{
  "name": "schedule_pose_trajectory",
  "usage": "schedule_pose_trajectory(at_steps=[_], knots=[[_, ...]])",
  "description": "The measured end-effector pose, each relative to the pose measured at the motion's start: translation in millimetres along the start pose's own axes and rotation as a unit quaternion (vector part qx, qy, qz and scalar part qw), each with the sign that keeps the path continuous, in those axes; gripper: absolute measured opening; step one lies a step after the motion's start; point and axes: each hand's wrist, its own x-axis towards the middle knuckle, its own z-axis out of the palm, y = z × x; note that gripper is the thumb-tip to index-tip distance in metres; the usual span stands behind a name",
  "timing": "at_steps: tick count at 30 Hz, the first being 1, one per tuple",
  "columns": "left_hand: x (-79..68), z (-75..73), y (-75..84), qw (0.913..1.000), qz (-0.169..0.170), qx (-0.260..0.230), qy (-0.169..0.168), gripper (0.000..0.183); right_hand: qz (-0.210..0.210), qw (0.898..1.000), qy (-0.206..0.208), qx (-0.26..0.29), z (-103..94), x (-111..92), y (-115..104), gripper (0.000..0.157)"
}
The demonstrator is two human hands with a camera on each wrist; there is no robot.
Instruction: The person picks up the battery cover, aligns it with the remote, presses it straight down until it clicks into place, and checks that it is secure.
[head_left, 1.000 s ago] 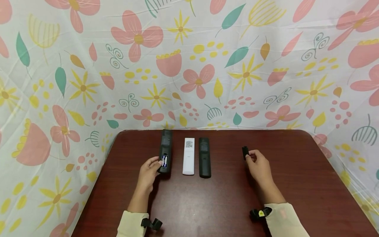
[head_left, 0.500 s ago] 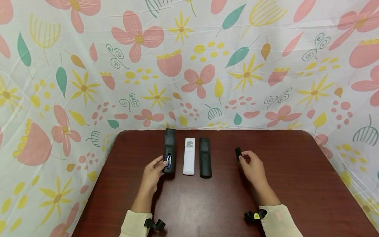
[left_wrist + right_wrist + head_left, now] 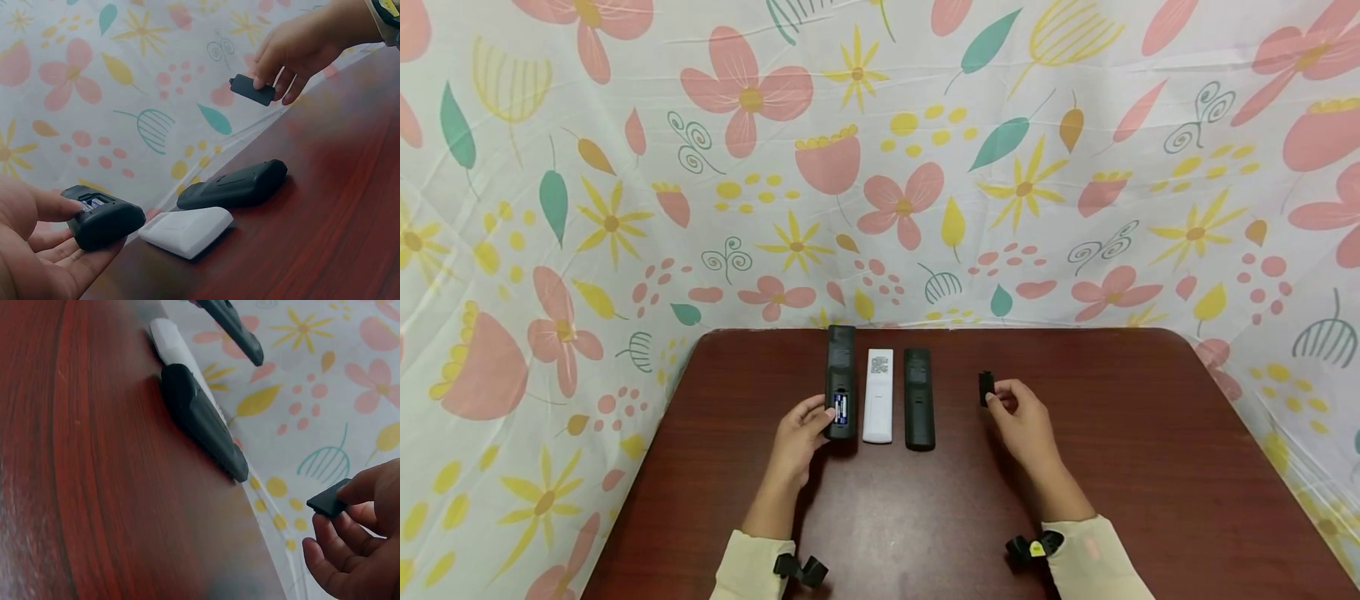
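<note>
My left hand [image 3: 796, 442] grips a black remote control [image 3: 841, 367] by its lower end, thumb on top beside the uncovered battery compartment. Two blue batteries [image 3: 841, 409] lie side by side in that compartment. In the left wrist view the remote [image 3: 107, 219] is raised, its near end toward the camera. My right hand [image 3: 1024, 423] pinches a small black battery cover [image 3: 986, 389] between thumb and fingers, out to the right. The right wrist view shows the cover [image 3: 328, 499] held up, with the other fingers loosely bent below it.
A white remote [image 3: 878, 396] lies face down just right of the held one. Beside it a second black remote [image 3: 919, 400] lies face down, its cover in place. The brown table [image 3: 1120, 450] ends at a flowered cloth [image 3: 902, 167] hanging behind.
My left hand has carried the black remote a little to the right, closer to the white one. My right hand has moved left with the battery cover. The two lying remotes stay put.
</note>
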Motion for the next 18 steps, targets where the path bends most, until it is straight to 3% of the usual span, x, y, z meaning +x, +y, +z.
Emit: schedule_pose_trajectory(at_steps=[18], knots=[[1.3,17.5,-7.2,0.999,0.002,-0.032,-0.032,0.046,-0.004,0.998,-0.028,0.056,27.3,-7.8,-22.5,0.017]])
